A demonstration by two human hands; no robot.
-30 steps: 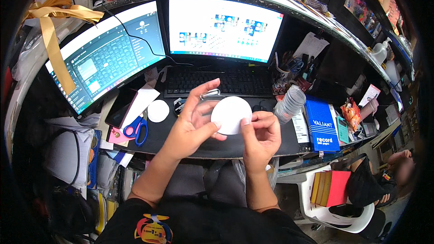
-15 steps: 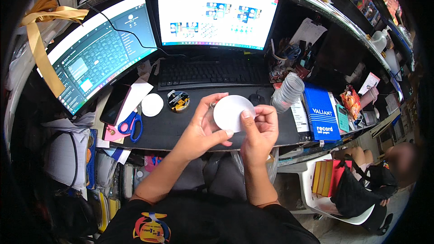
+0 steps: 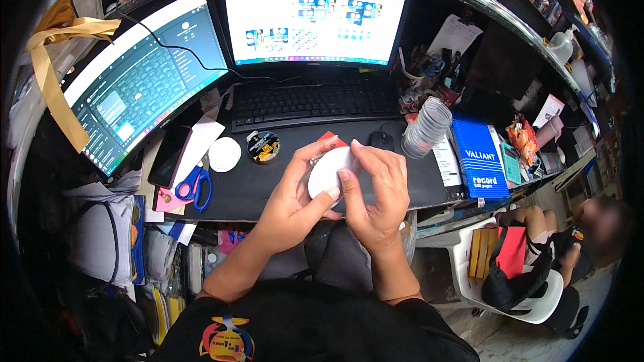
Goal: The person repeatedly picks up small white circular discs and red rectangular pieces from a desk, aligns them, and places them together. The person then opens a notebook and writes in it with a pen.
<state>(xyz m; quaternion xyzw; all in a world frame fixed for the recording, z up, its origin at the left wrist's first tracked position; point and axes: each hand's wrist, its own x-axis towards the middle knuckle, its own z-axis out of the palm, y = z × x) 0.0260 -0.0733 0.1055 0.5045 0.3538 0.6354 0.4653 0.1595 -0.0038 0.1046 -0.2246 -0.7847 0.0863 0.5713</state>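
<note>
Above the front of the dark desk, my left hand (image 3: 292,191) and my right hand (image 3: 376,194) hold a white round disc (image 3: 327,174) between them. The disc is tilted, with both thumbs on its face and fingers curled behind. A clear rim seems to surround it. Behind my fingertips shows a small red patch (image 3: 331,137) whose kind I cannot make out. White round pieces (image 3: 225,154) lie on the desk at left, beside a round black item with gold print (image 3: 263,147). To the right stands a leaning stack of clear round plastic pieces (image 3: 427,129).
Blue-handled scissors (image 3: 194,191) and a phone (image 3: 169,155) lie at left. Behind are a keyboard (image 3: 315,104), a mouse (image 3: 382,140) and two lit monitors (image 3: 312,20). A blue record book (image 3: 478,161) lies at right. Another person sits beyond the white chair (image 3: 463,248).
The disc has turned from facing up to a steep tilt. My right fingers have moved up over its far edge. A red patch now shows behind my hands.
</note>
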